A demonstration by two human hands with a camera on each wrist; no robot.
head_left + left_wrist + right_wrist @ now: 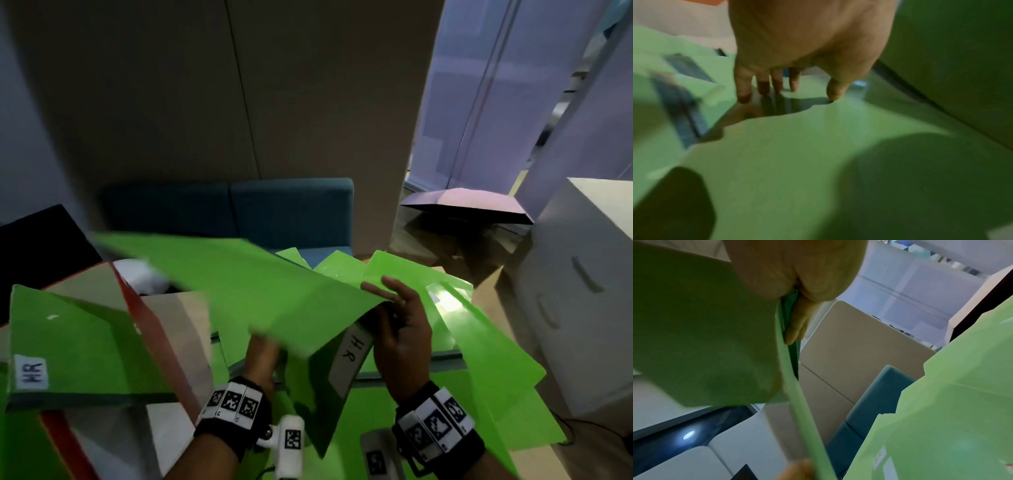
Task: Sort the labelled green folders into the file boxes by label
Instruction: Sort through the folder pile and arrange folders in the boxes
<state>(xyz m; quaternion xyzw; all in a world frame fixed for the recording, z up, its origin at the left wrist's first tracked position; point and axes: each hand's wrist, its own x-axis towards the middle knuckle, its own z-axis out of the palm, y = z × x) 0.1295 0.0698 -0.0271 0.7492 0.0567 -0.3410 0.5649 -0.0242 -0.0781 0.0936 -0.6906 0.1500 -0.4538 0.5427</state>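
- We are holding one green folder (pixel 260 287) raised and tilted above the pile, its "H.R" label (pixel 351 356) facing us at the lower right edge.
- Our right hand (pixel 402 337) is clamping that folder's right corner, thumb on one face and fingers on the other; the right wrist view is showing the edge pinched between them.
- Our left hand (pixel 262 353) is sitting under the folder's lower edge. In the left wrist view its fingers (pixel 764 84) are hanging straight down, tips at or just above a green sheet; we cannot tell whether they are gripping anything.
- More green folders (pixel 479 359) are lying fanned and overlapping over the bench, their edges crossing.
- A file box (pixel 75 346) with an "HR" tag (pixel 30 372) is standing at the left, a red-edged box (pixel 161 329) just behind it.
- A white cabinet (pixel 579 308) is closing in the right side; a blue sofa (pixel 239 209) is standing beyond the pile.
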